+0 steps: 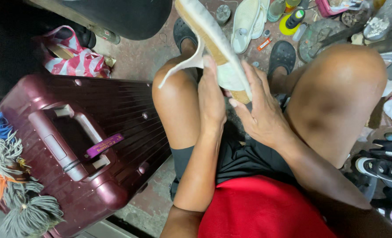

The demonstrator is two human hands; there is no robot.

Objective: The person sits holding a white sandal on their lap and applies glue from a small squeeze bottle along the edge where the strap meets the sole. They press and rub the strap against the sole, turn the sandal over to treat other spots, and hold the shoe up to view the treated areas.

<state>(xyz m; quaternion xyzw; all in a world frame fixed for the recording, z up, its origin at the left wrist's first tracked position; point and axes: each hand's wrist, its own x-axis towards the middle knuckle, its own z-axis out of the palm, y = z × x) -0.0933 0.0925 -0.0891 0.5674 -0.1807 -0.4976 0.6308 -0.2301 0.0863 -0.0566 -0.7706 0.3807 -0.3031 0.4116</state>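
Holding between the knees: one white sandal (213,42) with tan sole edge, tilted, strap hanging loose. Left hand (211,99) grip closed along its underside near the strap; right hand (260,112) grip clasping the heel end. Beside the left knee: maroon hard-shell suitcase (85,145). On the floor (147,55) beyond: white slippers (249,20), black clogs (282,57).

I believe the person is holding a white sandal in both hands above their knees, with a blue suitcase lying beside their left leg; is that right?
Not quite: the suitcase is dark red, not blue, as the head view shows. The left hand and right hand do hold the white sandal above the knees.
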